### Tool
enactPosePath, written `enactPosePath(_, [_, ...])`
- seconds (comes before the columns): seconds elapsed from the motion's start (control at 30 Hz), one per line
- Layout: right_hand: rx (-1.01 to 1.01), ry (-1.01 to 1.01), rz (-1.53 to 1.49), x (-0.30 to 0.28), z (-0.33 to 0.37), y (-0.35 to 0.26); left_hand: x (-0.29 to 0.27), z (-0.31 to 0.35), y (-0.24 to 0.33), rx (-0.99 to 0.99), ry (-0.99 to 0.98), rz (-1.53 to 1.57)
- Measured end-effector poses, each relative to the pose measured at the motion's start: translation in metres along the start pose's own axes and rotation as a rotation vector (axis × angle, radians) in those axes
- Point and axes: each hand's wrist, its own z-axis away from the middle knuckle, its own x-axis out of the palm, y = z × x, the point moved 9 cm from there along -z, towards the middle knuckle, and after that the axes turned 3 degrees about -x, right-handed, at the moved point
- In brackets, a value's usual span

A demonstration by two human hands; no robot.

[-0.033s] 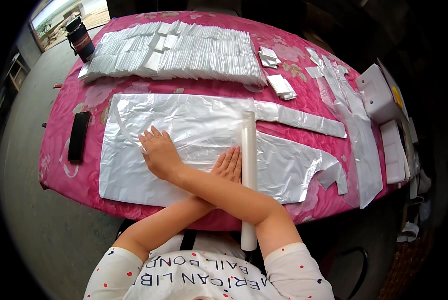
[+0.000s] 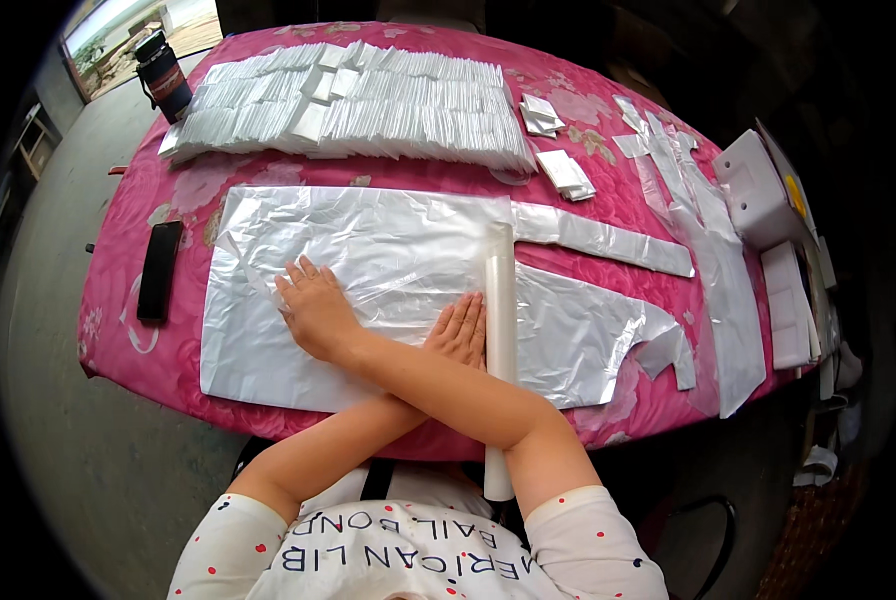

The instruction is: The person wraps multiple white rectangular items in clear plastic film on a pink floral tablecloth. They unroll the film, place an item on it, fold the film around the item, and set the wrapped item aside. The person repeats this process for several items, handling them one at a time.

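Note:
My forearms cross, the right over the left. A thin silvery-white plastic sheet point(image 2: 258, 350) lies on the table, with a long strip like a sleeve point(image 2: 608, 241) reaching right. My left hand point(image 2: 458, 332) rests flat on it, fingers stretched out, beside a pale roll of plastic film point(image 2: 501, 300). The roll lies across the sheet and juts past the table's near edge; my right forearm hides part of it. Farther left, my right hand point(image 2: 315, 305) lies palm down with spread fingers on the plastic. A loose translucent film edge point(image 2: 245, 265) runs to its thumb side.
Rows of folded white packets point(image 2: 368, 120) fill the far side of the pink floral tablecloth point(image 2: 183, 370). A black phone point(image 2: 159, 272) lies left, a dark bottle point(image 2: 163, 78) stands far left. Plastic scraps point(image 2: 713, 290) and white boxes point(image 2: 753, 190) are right.
The upper end of the loose film edge has shifted slightly toward me. My right hand has moved a little; my left hand stays beside the roll.

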Motion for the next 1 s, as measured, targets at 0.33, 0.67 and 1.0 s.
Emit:
enactPosePath(0.33, [-0.176, 0.108, 0.112, -0.132, 0.111, -0.012, -0.011, 0.009, -0.011, -0.102, 0.085, 0.118])
enactPosePath(0.67, [-0.100, -0.102, 0.308, -0.162, 0.206, 0.054, -0.056, 0.004, -0.023, -0.077, 0.050, 0.704])
enactPosePath(1.0, [-0.535, -0.195, -0.335, -0.074, 0.110, -0.085, -0.147, 0.119, -0.150, -0.498, 0.288, 0.997])
